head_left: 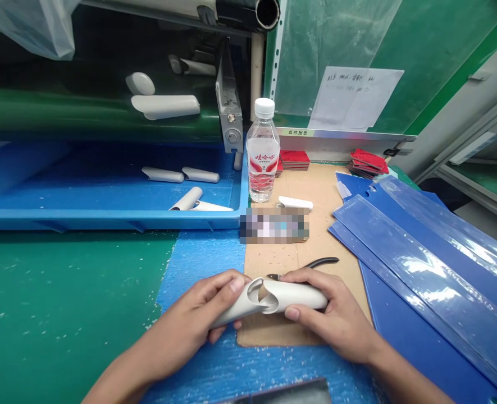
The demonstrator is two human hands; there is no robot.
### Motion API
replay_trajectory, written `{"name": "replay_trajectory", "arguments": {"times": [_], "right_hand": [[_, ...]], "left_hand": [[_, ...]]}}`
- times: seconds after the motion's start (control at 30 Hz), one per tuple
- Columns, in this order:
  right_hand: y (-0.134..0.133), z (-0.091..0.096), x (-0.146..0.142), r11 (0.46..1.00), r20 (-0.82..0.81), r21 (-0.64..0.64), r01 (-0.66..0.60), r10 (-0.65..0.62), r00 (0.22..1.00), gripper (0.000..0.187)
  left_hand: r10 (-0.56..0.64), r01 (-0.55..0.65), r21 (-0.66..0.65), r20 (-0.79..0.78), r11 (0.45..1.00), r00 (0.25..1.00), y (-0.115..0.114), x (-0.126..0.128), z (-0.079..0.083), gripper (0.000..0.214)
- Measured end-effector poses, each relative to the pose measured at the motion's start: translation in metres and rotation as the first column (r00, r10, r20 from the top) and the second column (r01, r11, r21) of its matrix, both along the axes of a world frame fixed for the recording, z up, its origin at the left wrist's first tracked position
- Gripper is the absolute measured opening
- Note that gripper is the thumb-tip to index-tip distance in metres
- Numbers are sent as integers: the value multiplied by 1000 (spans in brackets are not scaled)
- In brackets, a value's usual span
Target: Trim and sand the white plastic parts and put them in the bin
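My left hand (pixel 189 314) grips a hollow pale grey plastic moulding (pixel 233 307) at the front of the view. My right hand (pixel 328 306) holds a second, longer moulding (pixel 301 295), and its open end meets the first at the middle. Just behind my right hand lie black-handled side cutters (pixel 319 262), their metal jaws partly hidden by the mouldings. Both hands rest above a cardboard sheet (pixel 315 247) laid on a blue foam mat (pixel 200 264). A white plastic piece (pixel 295 203) lies farther back on the cardboard.
A blue tray (pixel 105 220) at the back left holds several similar mouldings. A water bottle (pixel 263 151) stands at its corner. Red card stacks (pixel 294 160) sit behind the cardboard. Glossy blue plastic sheets (pixel 416 252) lie to the right, and green matting (pixel 63 314) covers the left.
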State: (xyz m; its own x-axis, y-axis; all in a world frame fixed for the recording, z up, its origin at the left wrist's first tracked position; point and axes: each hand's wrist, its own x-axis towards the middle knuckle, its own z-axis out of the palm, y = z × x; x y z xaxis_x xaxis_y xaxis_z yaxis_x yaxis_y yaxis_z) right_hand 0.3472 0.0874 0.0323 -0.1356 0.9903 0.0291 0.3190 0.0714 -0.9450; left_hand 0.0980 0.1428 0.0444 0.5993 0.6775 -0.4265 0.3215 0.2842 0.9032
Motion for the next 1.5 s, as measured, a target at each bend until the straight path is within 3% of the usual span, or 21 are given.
{"name": "replay_trajectory", "arguments": {"times": [0.17, 0.33, 0.53, 0.83, 1.2, 1.5], "right_hand": [[1, -1, 1, 1000, -73, -25, -4, 2, 997, 31], [2, -2, 3, 997, -95, 63, 34, -28, 995, 28], [2, -2, -3, 995, -69, 58, -86, 90, 994, 29], [0, -1, -5, 995, -57, 42, -90, 92, 994, 32], [-1, 0, -7, 996, -39, 35, -87, 89, 995, 32], [-2, -1, -8, 992, -14, 68, -104, 105, 994, 34]], "left_hand": [[-34, 34, 16, 2, 999, 999, 3, 0, 8, 36], [-12, 13, 13, -80, 1000, 997, 5, 1, 15, 46], [-21, 28, 56, -122, 998, 992, -1, 6, 7, 38], [-37, 47, 95, -107, 994, 994, -2, 12, 14, 32], [-64, 89, 213, -121, 973, 991, -6, 17, -1, 38], [-82, 98, 148, -109, 984, 991, -8, 18, -1, 42]]}}
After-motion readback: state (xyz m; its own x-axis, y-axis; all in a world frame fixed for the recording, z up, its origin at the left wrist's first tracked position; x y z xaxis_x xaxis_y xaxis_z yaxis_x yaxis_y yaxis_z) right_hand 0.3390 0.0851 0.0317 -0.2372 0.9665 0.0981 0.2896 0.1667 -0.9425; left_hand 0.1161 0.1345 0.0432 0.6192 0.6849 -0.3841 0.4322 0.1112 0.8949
